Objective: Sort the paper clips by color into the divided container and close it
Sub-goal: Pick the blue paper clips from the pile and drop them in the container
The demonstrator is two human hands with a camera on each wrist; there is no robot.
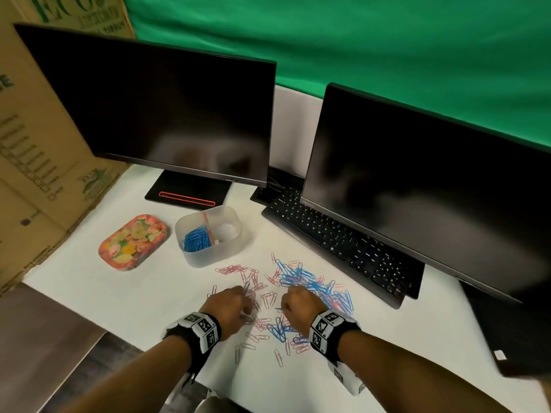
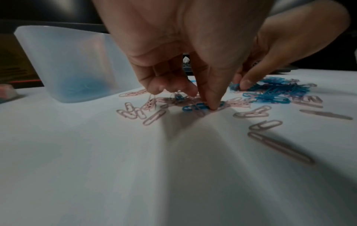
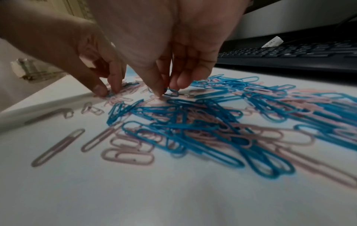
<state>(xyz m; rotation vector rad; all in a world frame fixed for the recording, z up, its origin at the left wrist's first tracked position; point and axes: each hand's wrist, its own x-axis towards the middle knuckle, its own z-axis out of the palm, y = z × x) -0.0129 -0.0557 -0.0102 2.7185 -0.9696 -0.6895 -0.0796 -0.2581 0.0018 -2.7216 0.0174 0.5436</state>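
Observation:
Pink and blue paper clips (image 1: 298,281) lie mixed in a loose heap on the white table. The translucent divided container (image 1: 229,251) stands open behind them, with blue clips (image 1: 196,238) in its left compartment. Its floral lid (image 1: 132,241) lies to the left. My left hand (image 1: 238,299) is down in the heap, its thumb and fingers (image 2: 201,99) closing on a blue clip (image 2: 193,107) that lies on the table. My right hand (image 1: 293,302) is beside it, and its fingertips (image 3: 168,90) pinch another blue clip (image 3: 172,93).
Two dark monitors (image 1: 167,114) (image 1: 423,186) and a black keyboard (image 1: 337,239) stand behind and right of the heap. Cardboard boxes (image 1: 32,162) line the left side. The table's front edge (image 1: 119,332) runs close to my left wrist.

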